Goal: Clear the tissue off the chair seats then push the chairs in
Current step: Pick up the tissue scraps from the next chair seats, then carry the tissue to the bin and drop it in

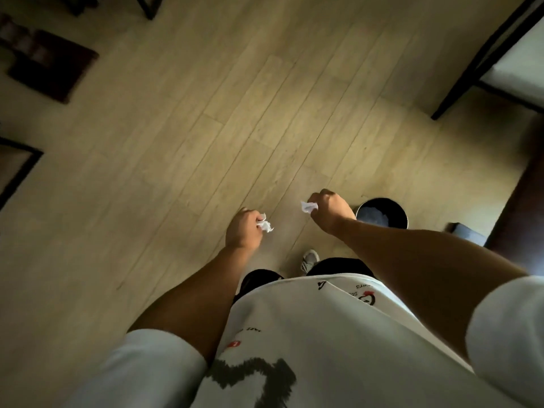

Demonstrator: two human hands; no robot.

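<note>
White crumpled tissue [265, 225] sits pinched in the curled fingers of the left hand [243, 229], at about 6 o'clock in the view. At 5 o'clock the right hand [329, 210] grips a second tissue wad [308, 207]. Just past its wrist stands a round dark bin [382, 214] on the pale wooden floor [206, 128]. At 2 o'clock, a dark chair frame [459, 86] shows.

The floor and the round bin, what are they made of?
The pale plank floor looks like wood or laminate: long boards with seams, a soft sheen. The round dark bin looks like metal or glossy plastic; its rim shines. Too dim to be sure.
</note>
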